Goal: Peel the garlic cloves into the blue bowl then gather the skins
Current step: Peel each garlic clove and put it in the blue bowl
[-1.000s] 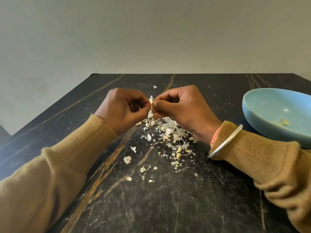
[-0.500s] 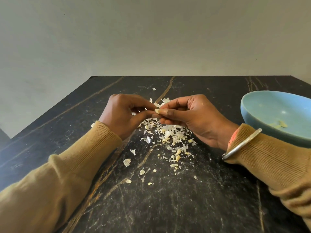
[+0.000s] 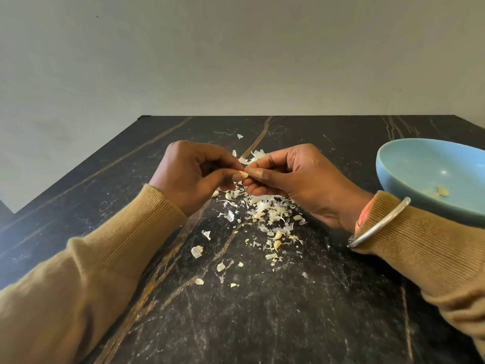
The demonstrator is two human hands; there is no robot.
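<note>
Garlic clove, small and pale yellow (image 3: 243, 174), is pinched between both hands at the centre of the frame.
The left hand (image 3: 194, 177), fingers curled, grips the clove's left end between thumb and forefinger, while the right hand (image 3: 296, 179) pinches its right end with its own thumb and fingertips. Just below them a loose pile of papery white garlic skins (image 3: 265, 208) lies on the black stone-patterned table with tan veins (image 3: 262, 311), with stray flakes scattered toward the lower centre. At the right edge, partly cut off, the round pale blue bowl (image 3: 409, 164) holds a few peeled cloves (image 3: 442, 191). A silver metal bangle (image 3: 378, 224) circles the right wrist over a ribbed tan sleeve (image 3: 430, 245).
</note>
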